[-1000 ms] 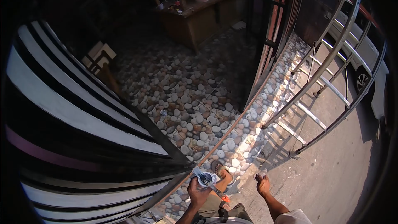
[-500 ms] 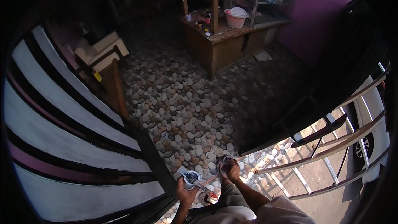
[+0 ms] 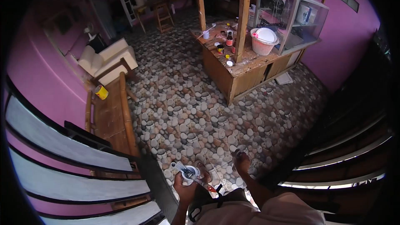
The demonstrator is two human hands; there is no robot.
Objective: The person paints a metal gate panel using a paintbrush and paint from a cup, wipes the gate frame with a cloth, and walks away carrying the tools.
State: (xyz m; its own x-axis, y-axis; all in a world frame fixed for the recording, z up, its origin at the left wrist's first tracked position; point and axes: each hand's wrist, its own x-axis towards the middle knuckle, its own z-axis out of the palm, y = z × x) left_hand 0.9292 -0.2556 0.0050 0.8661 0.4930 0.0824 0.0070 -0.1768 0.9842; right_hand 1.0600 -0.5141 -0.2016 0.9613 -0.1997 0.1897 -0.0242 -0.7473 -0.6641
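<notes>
My left hand [image 3: 184, 186] is closed around a small pale cup [image 3: 193, 171] with greyish paint in it, low in the middle of the head view. Across the cup rests a paintbrush, its red handle [image 3: 211, 189] pointing right toward my body. My right hand [image 3: 243, 166] is held low to the right of the cup, apart from it, over the pebble-patterned floor. It overlaps a foot in a dark-strapped sandal, and its fingers are too small and dim to make out.
Grey-white slats [image 3: 75, 187] stand close on my left, dark slats on the right. Ahead is a wooden counter [image 3: 218, 68] with bottles, a pink bucket [image 3: 262, 48] and a glass case [image 3: 291, 21]. A bamboo bench [image 3: 110, 116] bears a yellow can [image 3: 101, 92]; behind it is a cream armchair [image 3: 112, 60].
My view has moved inward past the slats, and the room looks brighter. The ladder and car at the right have left view. My left hand still holds the cup and brush; my right has shifted right.
</notes>
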